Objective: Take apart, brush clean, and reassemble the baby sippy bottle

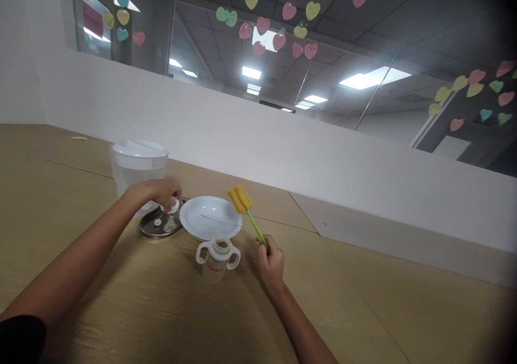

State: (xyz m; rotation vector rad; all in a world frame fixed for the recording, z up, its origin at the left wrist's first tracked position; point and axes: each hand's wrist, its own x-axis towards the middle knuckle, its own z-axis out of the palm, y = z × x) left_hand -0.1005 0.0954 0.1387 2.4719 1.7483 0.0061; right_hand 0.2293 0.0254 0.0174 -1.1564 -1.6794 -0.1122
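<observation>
My right hand (271, 259) is closed around the green handle of a bottle brush (247, 207), its yellow sponge head raised beside the bowl. Over a kidney-shaped metal tray (155, 233), my left hand (165, 191) reaches down with its fingers closed on a white ring-shaped bottle collar (172, 205). In the tray lie a clear bottle nipple (170, 224) and a small white round part (157, 222). A baby bottle (216, 261) with two white handles and red lettering stands upright and uncapped in front of the white bowl (189, 229).
Behind my left hand stands a clear plastic pitcher (139, 159) with a white lid, holding liquid. A low white wall (242, 132) with a window above, dotted with heart-shaped paper notes (289, 11), borders the wooden table (161, 315) at the back.
</observation>
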